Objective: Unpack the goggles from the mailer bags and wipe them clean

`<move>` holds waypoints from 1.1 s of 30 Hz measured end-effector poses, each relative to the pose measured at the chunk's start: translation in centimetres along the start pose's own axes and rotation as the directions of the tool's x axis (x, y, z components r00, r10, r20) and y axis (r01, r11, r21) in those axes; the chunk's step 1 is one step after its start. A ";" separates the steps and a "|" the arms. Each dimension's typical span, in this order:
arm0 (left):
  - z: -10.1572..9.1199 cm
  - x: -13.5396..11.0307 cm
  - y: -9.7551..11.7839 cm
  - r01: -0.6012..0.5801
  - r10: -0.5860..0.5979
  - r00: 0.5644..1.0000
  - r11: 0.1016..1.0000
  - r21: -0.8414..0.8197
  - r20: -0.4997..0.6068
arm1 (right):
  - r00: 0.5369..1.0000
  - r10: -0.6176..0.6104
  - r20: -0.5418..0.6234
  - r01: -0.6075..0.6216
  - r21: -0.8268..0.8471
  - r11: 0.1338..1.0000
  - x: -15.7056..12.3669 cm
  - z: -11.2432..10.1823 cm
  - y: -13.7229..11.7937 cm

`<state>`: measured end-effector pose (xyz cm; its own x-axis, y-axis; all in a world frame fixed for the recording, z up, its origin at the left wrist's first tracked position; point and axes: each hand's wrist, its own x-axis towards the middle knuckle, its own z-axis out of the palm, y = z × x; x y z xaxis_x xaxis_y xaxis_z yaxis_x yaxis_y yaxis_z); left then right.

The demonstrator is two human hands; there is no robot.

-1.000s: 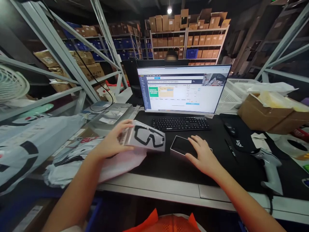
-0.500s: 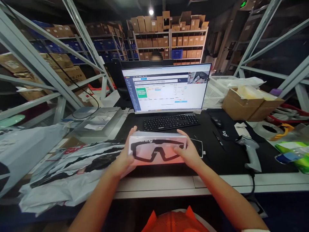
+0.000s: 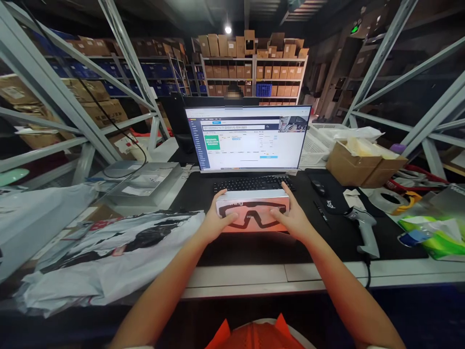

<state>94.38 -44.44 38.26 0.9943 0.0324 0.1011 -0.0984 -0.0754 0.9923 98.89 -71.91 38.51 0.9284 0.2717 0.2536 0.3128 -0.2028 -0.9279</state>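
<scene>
Between my two hands is a boxed pair of glasses, a flat glasses box (image 3: 253,224) with a dark wraparound frame pictured on its reddish front. My left hand (image 3: 218,218) grips its left end, thumb across the front. Around the right end my right hand (image 3: 293,218) is closed, its thumb also on the front. The box is held above the black desk mat (image 3: 232,249), just in front of the keyboard (image 3: 250,183), and covers part of it. Behind the keyboard stands a lit monitor (image 3: 247,145).
Plastic mailing bags (image 3: 109,257) lie at the left beside a grey open box (image 3: 148,186). To the right are a mouse (image 3: 318,188), a pen (image 3: 321,212), a barcode scanner (image 3: 366,230), a tape roll (image 3: 387,199) and a cardboard box (image 3: 352,165). Metal rack posts flank the desk.
Both hands have moved the glasses box to the right and slightly up, toward the keyboard. My left thumb now lies further across its front. The camera view has shifted a little.
</scene>
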 end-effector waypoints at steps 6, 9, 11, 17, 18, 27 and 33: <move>-0.1 -0.3 0.3 0.029 -0.037 0.997 0.992 -0.120 -0.063 | 0.990 -0.091 -0.111 0.093 0.012 0.996 -0.8 -0.1 -0.9; -0.3 -0.3 0.1 0.027 -0.042 0.992 0.992 -0.127 -0.117 | 0.950 -0.150 -0.274 0.142 -0.048 0.989 -1.3 0.4 -1.5; -0.5 -0.3 0.0 0.026 -0.039 0.990 0.994 -0.102 -0.134 | 0.968 -0.074 -0.240 0.071 -0.024 0.997 -1.4 0.6 -2.0; 0.0 -0.5 0.7 0.094 -0.121 0.981 0.980 -0.175 -0.151 | 0.982 0.139 -0.130 -0.095 0.301 0.949 -0.9 1.5 -2.3; 0.2 -0.5 0.9 0.125 -0.156 0.977 0.972 -0.200 -0.148 | 0.977 0.158 -0.146 -0.097 0.356 0.930 -0.8 1.6 -2.1; 0.1 -0.5 1.3 0.218 -0.284 0.944 0.918 -0.332 -0.165 | 0.969 0.222 -0.111 -0.138 0.501 0.854 -0.4 2.2 -1.5; 0.8 -1.9 0.6 -0.042 -0.004 0.990 0.947 -0.317 -0.143 | 0.896 0.323 -0.303 -0.036 0.676 0.736 0.8 4.3 -0.9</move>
<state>92.47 -45.40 38.62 0.9789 0.1747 0.1060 -0.1473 0.2433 0.9587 98.51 -67.50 38.43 0.9942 -0.1075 0.0105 0.0608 0.4766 -0.8770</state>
